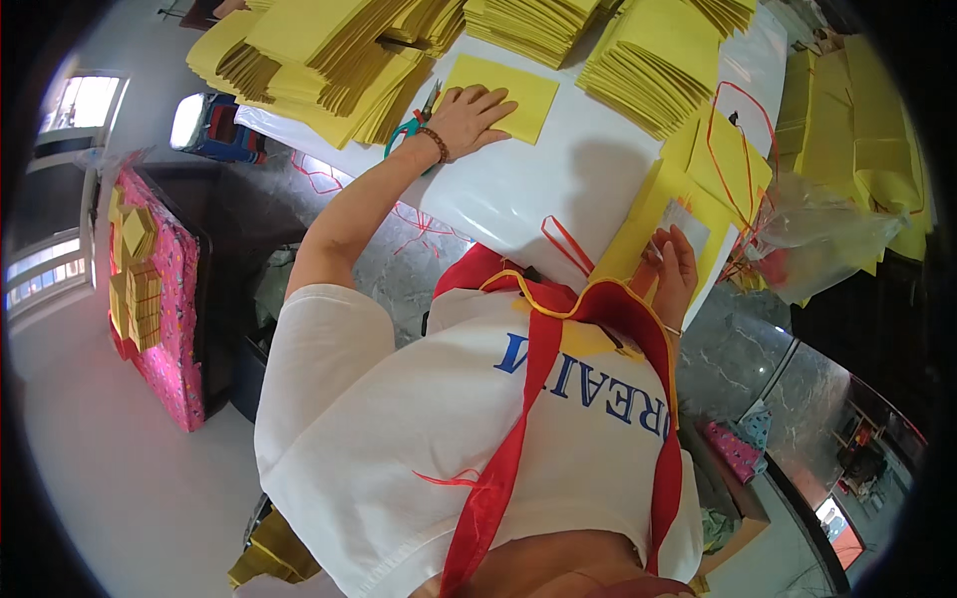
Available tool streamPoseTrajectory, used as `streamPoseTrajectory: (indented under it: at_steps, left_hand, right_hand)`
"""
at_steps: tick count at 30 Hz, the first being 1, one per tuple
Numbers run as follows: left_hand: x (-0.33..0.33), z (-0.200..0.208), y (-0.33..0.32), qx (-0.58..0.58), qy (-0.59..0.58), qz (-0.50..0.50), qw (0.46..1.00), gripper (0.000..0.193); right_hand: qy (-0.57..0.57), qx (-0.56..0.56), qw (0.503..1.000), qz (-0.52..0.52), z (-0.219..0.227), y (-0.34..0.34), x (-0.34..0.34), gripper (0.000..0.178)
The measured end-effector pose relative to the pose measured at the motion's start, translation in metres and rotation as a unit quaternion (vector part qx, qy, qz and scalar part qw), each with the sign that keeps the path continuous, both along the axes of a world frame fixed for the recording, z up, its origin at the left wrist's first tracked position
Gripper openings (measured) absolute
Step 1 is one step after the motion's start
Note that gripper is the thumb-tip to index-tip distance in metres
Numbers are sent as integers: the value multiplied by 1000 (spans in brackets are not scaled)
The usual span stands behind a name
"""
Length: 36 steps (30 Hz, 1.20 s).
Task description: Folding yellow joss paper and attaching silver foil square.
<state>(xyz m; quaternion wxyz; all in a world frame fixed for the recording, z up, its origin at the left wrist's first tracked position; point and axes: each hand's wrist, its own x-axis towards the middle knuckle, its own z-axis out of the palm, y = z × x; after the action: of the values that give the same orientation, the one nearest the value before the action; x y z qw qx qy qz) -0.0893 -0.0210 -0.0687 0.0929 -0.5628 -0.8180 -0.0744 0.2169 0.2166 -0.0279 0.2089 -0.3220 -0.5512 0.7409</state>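
Note:
My left hand [469, 122] lies flat with spread fingers on a yellow paper piece [532, 100] on the white-covered table [498, 194]. Scissors with teal handles [404, 133] are partly under that wrist, blades pointing away from me. At the table's right side my right hand [674, 267] is curled, thumb and fingers close together over more yellow paper pieces [648, 199]. A small pale bit shows at its fingertips, too small to name. Beside those fingers lies a greyish-white patch [684, 221] on the yellow paper.
Stacks of folded yellow paper [349, 60] line the table's far side, with another stack [653, 70] at far right. Red cord [710, 140] loops over the right-hand papers. A clear plastic bag [827, 234] hangs right. Left stands a pink-covered surface [174, 299] bearing yellow bundles.

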Motion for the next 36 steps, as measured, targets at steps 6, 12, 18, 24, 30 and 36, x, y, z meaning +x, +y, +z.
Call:
streamPoseTrajectory:
  at_steps: [6, 12, 18, 24, 30, 36]
  left_hand:
    - [1, 9, 6, 9, -38, 1, 999, 40]
    - [5, 6, 27, 68, -18, 47, 996, 24]
    - [67, 29, 75, 180, -204, 25, 962, 19]
    - [175, 20, 126, 128, -529, 21, 838, 37]
    - [201, 2, 146, 216, -611, 46, 760, 57]
    - [207, 5, 147, 242, -631, 54, 735, 56]
  right_hand:
    - [-36, 55, 998, -9, 18, 7, -3, 31]
    - [-43, 81, 995, -46, 15, 37, 19, 31]
    - [-75, 117, 982, -127, 11, 69, 48, 32]
    - [-89, 93, 980, -152, -17, 76, 69, 38]
    - [-42, 26, 997, -56, -38, 66, 67, 51]
    - [-61, 122, 988, -74, -34, 64, 64, 56]
